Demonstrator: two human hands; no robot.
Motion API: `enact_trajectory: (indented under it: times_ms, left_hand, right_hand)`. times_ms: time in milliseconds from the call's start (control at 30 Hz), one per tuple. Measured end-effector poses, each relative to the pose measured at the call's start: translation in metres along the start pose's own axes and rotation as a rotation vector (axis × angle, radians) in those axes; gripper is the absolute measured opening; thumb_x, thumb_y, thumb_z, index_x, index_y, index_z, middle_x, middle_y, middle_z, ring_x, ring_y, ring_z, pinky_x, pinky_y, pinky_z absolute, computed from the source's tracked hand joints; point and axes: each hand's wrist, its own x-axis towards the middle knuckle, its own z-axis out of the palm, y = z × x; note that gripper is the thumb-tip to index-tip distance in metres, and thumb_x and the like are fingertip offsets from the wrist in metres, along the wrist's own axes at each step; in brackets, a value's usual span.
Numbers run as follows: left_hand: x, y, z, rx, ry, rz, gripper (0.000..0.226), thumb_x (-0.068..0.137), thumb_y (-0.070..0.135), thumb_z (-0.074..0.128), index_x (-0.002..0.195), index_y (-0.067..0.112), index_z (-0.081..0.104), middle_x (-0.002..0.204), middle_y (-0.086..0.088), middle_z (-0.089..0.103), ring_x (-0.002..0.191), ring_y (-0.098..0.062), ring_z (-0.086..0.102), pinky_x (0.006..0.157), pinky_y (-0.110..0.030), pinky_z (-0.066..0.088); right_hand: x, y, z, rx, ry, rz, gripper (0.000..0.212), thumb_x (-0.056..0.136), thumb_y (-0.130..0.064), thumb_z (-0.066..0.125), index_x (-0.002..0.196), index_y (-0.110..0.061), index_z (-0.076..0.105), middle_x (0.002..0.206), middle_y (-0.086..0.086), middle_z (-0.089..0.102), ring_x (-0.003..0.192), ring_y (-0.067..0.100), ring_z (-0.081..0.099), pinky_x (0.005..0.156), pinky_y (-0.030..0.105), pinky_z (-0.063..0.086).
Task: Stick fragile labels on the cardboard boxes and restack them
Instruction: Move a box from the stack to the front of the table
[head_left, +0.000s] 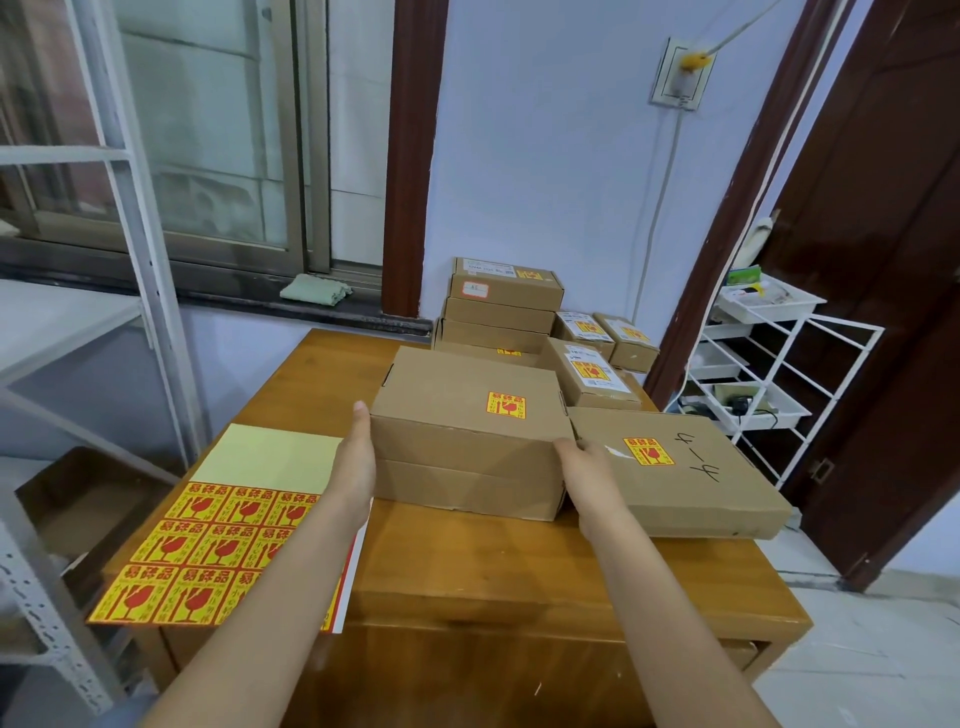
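Fingers of both hands lie flat against the ends of the box (470, 431): left hand (358, 457) straight along the left end, thumb up; right hand (584, 462) at the right front corner, fingertips hidden behind the edge. No curl visible, so it is a squeeze hold, not a grasp. Box sits mid-table (519, 571), label (506, 405) already on its lid, touching the flat box (685, 467) on its right. Stack (501, 306) stands behind. Risks: palm pressure alone could let the box slip on lifting; the label sheet (218, 545) overhangs the table's left edge and a forearm could drag it off.
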Motion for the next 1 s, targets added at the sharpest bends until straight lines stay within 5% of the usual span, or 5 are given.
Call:
enact_trajectory:
  times_ms: [267,467,667,1000]
  left_hand:
    - [0.004,0.004,-0.016,-0.049,-0.027,0.062,0.055,0.096,0.055,0.028,0.139,0.022,0.039,0.123,0.0,0.051,0.11,-0.019,0.045,0.095,-0.036,0.034]
    - [0.019,0.012,-0.021,-0.084,-0.136,0.027,0.058,0.092,0.062,0.032,0.13,0.022,0.052,0.121,-0.001,0.059,0.113,-0.018,0.051,0.097,-0.037,0.037]
    - [0.018,0.014,-0.018,-0.111,-0.215,0.014,0.043,0.095,0.058,0.032,0.109,0.034,0.064,0.108,0.0,0.068,0.104,-0.018,0.059,0.077,-0.035,0.044]
    - [0.018,0.048,-0.015,-0.15,-0.192,0.183,0.042,0.092,0.06,0.037,0.11,0.033,0.064,0.109,0.0,0.069,0.105,-0.017,0.06,0.082,-0.035,0.045]
  right_hand:
    - [0.002,-0.002,0.002,0.029,-0.052,0.112,0.025,0.098,-0.036,0.038,0.11,-0.015,0.047,0.086,-0.002,0.055,0.08,0.014,0.052,0.06,0.026,0.042]
    - [0.012,0.003,0.011,0.179,-0.015,0.151,0.026,0.094,-0.05,0.042,0.084,-0.028,0.051,0.091,-0.002,0.06,0.084,0.016,0.056,0.08,0.034,0.046]
    - [0.013,0.013,0.021,0.327,-0.02,0.199,0.026,0.091,-0.057,0.044,0.09,-0.036,0.059,0.106,0.003,0.066,0.1,0.025,0.061,0.091,0.051,0.05]
    - [0.031,-0.016,0.023,0.374,-0.035,0.098,0.026,0.085,-0.055,0.053,0.099,-0.033,0.058,0.104,0.0,0.067,0.098,0.02,0.062,0.083,0.039,0.052]
